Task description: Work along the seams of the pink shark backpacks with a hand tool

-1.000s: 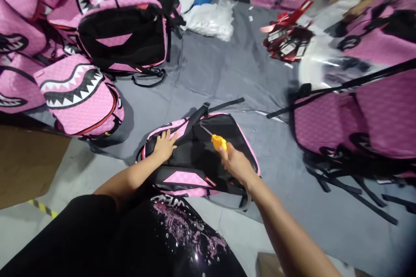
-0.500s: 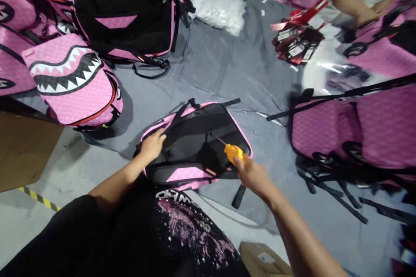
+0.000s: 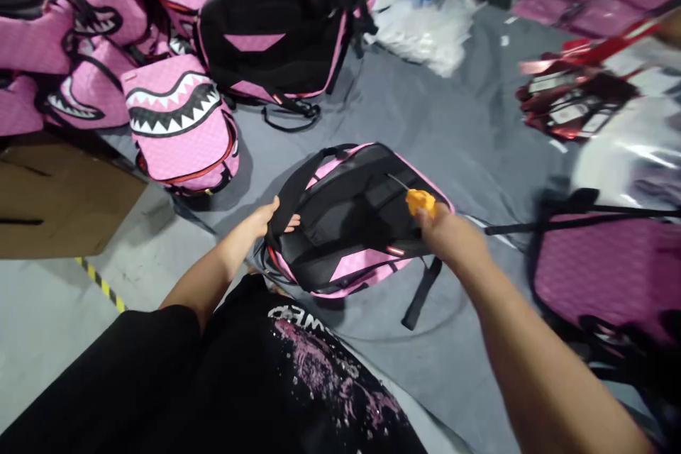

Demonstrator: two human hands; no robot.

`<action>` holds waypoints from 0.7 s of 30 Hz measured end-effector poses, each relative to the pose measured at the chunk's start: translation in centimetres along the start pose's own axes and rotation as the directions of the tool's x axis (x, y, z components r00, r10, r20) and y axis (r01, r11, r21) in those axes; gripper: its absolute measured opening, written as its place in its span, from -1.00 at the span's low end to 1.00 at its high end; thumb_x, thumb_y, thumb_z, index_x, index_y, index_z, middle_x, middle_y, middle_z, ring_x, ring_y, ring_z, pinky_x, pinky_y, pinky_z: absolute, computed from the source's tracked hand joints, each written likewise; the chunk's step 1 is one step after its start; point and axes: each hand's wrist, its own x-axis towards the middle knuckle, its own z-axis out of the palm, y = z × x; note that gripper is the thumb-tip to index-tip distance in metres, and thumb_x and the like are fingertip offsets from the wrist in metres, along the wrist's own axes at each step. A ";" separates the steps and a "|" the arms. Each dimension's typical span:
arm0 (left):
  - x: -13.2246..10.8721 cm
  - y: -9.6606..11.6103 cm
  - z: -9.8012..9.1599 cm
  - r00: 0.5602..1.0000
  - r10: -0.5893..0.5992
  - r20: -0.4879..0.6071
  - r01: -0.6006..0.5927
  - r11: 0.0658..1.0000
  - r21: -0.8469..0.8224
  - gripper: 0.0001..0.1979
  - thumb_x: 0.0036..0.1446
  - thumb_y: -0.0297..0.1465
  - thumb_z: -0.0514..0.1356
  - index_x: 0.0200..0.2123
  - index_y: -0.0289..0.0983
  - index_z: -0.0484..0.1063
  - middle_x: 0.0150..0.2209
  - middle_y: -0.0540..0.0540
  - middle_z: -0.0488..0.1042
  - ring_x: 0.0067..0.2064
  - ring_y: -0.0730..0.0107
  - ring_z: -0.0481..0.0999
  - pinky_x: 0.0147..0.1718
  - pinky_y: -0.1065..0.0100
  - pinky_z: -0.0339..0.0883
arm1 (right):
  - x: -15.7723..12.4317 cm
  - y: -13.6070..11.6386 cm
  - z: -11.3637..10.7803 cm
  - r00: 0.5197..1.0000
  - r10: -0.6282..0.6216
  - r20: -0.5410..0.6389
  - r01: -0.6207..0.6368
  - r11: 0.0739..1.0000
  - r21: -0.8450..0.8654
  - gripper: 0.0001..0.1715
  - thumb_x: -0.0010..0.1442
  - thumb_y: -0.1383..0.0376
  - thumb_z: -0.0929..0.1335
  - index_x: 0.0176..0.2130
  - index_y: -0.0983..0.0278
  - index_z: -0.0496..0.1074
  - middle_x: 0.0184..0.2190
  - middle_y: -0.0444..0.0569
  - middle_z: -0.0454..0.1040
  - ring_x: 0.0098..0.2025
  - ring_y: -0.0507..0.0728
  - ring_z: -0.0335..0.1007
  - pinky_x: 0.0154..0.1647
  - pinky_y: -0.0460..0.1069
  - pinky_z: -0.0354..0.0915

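The black-and-pink backpack (image 3: 351,213) lay near the middle of the tabletop covered with grey cloth (image 3: 404,99), close to the edge nearest the person, with its black padded back panel facing up. One wide black shoulder strap (image 3: 295,188) arched at its left end.

Left hand (image 3: 259,218): positioned at the left end of the backpack. The fingers were partly extended and passed beneath the strap, with fingertips visible on its far side and the thumb on the near side. Whether they pressed on the strap could not be determined.

Right hand (image 3: 445,228): the fingers were closed around the orange-yellow handle of a slim hand tool (image 3: 420,203). Its thin metal shaft pointed away from the hand, over the back panel. Contact between tip and panel could not be determined.

Surrounding items: a pink backpack with a shark-mouth print (image 3: 181,124) stood to the left; a bundle of clear plastic bags (image 3: 433,32) lay beyond; shiny red tags (image 3: 569,99) lay to the far right.
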 end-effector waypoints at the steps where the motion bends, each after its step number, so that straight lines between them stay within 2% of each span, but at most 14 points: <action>1: 0.2 0.2 -0.4 1.000 -0.030 -0.009 0.029 0.999 -0.021 -0.23 0.37 -0.03 -0.37 0.02 -0.48 0.42 -0.11 -0.42 0.59 -0.05 0.18 0.62 -0.06 0.23 0.50 | 0.1 -0.5 -0.1 0.998 -0.043 0.047 0.043 0.999 -0.004 -0.44 0.45 0.12 0.06 0.09 0.46 0.33 -0.20 0.31 0.55 -0.24 0.24 0.53 -0.29 0.03 0.28; 2: 0.4 0.4 -0.8 0.998 -0.055 -0.017 0.055 0.998 -0.038 -0.24 0.38 -0.05 -0.37 0.03 -0.49 0.40 -0.14 -0.41 0.60 -0.10 0.19 0.64 -0.11 0.24 0.51 | -0.1 -1.1 -0.2 0.980 -0.143 0.135 0.142 0.990 0.020 -0.49 0.43 0.09 0.12 0.05 0.39 0.39 -0.23 0.22 0.57 -0.27 0.20 0.53 -0.30 0.00 0.28; 4: 1.0 0.7 -1.1 0.995 -0.094 -0.027 0.092 0.994 -0.057 -0.29 0.39 -0.09 -0.36 0.04 -0.48 0.39 -0.23 -0.39 0.62 -0.22 0.23 0.66 -0.22 0.26 0.52 | -0.5 -2.6 -0.1 0.908 -0.326 0.263 0.314 0.945 0.088 -0.57 0.39 0.05 0.21 -0.01 0.27 0.44 -0.28 0.07 0.59 -0.31 0.14 0.52 -0.32 -0.06 0.28; 5: 1.3 0.8 -1.2 0.994 -0.106 -0.030 0.104 0.993 -0.059 -0.31 0.40 -0.11 -0.34 0.04 -0.48 0.38 -0.27 -0.37 0.62 -0.28 0.24 0.65 -0.26 0.27 0.52 | -0.7 -3.4 -0.2 0.899 -0.351 0.262 0.340 0.936 0.090 -0.55 0.40 0.04 0.19 0.00 0.26 0.43 -0.26 0.07 0.59 -0.30 0.14 0.52 -0.33 -0.06 0.28; 7: 1.6 1.0 -1.3 0.992 -0.118 -0.036 0.116 0.992 -0.047 -0.35 0.41 -0.13 -0.32 0.01 -0.47 0.39 -0.34 -0.34 0.62 -0.39 0.28 0.63 -0.33 0.28 0.51 | -0.9 -5.0 -0.4 0.963 -0.238 0.123 0.240 0.971 0.001 -0.46 0.43 0.05 0.09 0.10 0.35 0.35 -0.19 0.20 0.57 -0.23 0.22 0.52 -0.32 -0.02 0.28; 8: 1.7 1.0 -1.3 0.992 -0.117 -0.040 0.116 0.993 -0.031 -0.37 0.41 -0.14 -0.30 0.00 -0.46 0.40 -0.36 -0.32 0.62 -0.42 0.29 0.61 -0.35 0.28 0.51 | -0.9 -5.7 -0.5 0.977 -0.197 0.078 0.200 0.979 -0.033 -0.43 0.44 0.07 0.06 0.12 0.39 0.32 -0.18 0.24 0.56 -0.21 0.25 0.52 -0.32 -0.01 0.27; 9: 1.8 1.0 -1.3 0.993 -0.113 -0.043 0.113 0.994 -0.009 -0.38 0.41 -0.15 -0.29 -0.03 -0.45 0.41 -0.38 -0.32 0.61 -0.43 0.29 0.60 -0.37 0.28 0.50 | -1.0 -6.3 -0.7 0.971 -0.223 0.092 0.227 0.973 -0.035 -0.44 0.43 0.07 0.06 0.11 0.40 0.31 -0.18 0.25 0.56 -0.20 0.26 0.52 -0.32 -0.01 0.27; 12: 1.6 0.8 -1.0 0.997 -0.060 -0.058 0.065 0.994 0.092 -0.40 0.41 -0.15 -0.25 -0.08 -0.43 0.45 -0.40 -0.29 0.60 -0.46 0.31 0.56 -0.42 0.31 0.47 | -1.3 -6.9 -1.2 0.874 -0.406 0.267 0.405 0.912 0.062 -0.53 0.41 0.04 0.15 0.02 0.28 0.39 -0.24 0.10 0.59 -0.24 0.18 0.52 -0.31 -0.06 0.26; 13: 1.5 0.7 -0.7 0.997 -0.018 -0.069 0.027 0.991 0.135 -0.39 0.41 -0.12 -0.25 -0.07 -0.42 0.45 -0.40 -0.27 0.60 -0.46 0.33 0.54 -0.44 0.34 0.44 | -1.2 -6.6 -1.3 0.888 -0.381 0.257 0.380 0.923 0.055 -0.53 0.42 0.04 0.14 0.02 0.28 0.40 -0.22 0.10 0.59 -0.23 0.17 0.52 -0.30 -0.06 0.26; 14: 1.4 0.5 -0.4 0.996 0.038 -0.084 -0.022 0.983 0.183 -0.39 0.40 -0.08 -0.24 -0.03 -0.40 0.44 -0.39 -0.24 0.60 -0.47 0.37 0.52 -0.46 0.38 0.41 | -1.0 -6.0 -1.5 0.935 -0.294 0.200 0.297 0.955 0.013 -0.49 0.44 0.05 0.11 0.06 0.32 0.37 -0.18 0.17 0.58 -0.20 0.20 0.52 -0.29 -0.04 0.26; 15: 1.3 0.3 0.0 0.990 0.103 -0.099 -0.078 0.969 0.235 -0.39 0.39 -0.05 -0.22 0.02 -0.36 0.43 -0.37 -0.20 0.59 -0.46 0.41 0.51 -0.47 0.43 0.38 | -0.7 -5.2 -1.6 0.979 -0.169 0.117 0.175 0.984 -0.041 -0.44 0.45 0.06 0.07 0.10 0.38 0.33 -0.14 0.26 0.56 -0.16 0.25 0.52 -0.28 -0.01 0.27; 16: 1.2 0.0 0.4 0.979 0.174 -0.111 -0.135 0.947 0.291 -0.40 0.38 -0.02 -0.19 0.09 -0.31 0.39 -0.34 -0.15 0.59 -0.44 0.44 0.50 -0.46 0.46 0.35 | -0.4 -4.3 -1.7 0.997 -0.063 0.054 0.067 0.995 -0.078 -0.41 0.45 0.08 0.04 0.13 0.44 0.30 -0.12 0.34 0.54 -0.14 0.29 0.52 -0.28 0.02 0.26; 18: 1.1 -0.4 1.4 0.948 0.303 -0.095 -0.241 0.883 0.403 -0.44 0.38 -0.01 -0.14 0.21 -0.19 0.32 -0.23 -0.10 0.59 -0.31 0.45 0.53 -0.35 0.48 0.37 | 0.0 -2.5 -1.5 0.998 0.000 0.059 0.005 0.997 -0.079 -0.43 0.44 0.06 0.09 0.10 0.43 0.32 -0.13 0.33 0.54 -0.13 0.29 0.52 -0.28 0.01 0.26; 21: 1.3 -0.9 2.9 0.890 0.456 -0.027 -0.367 0.749 0.551 -0.52 0.38 -0.08 -0.05 0.26 -0.05 0.31 0.04 -0.07 0.51 0.04 0.33 0.49 0.01 0.36 0.36 | -0.2 -0.7 -0.5 0.993 0.009 0.114 -0.005 0.999 -0.035 -0.49 0.43 0.03 0.13 0.05 0.33 0.37 -0.22 0.15 0.57 -0.21 0.19 0.54 -0.30 -0.06 0.26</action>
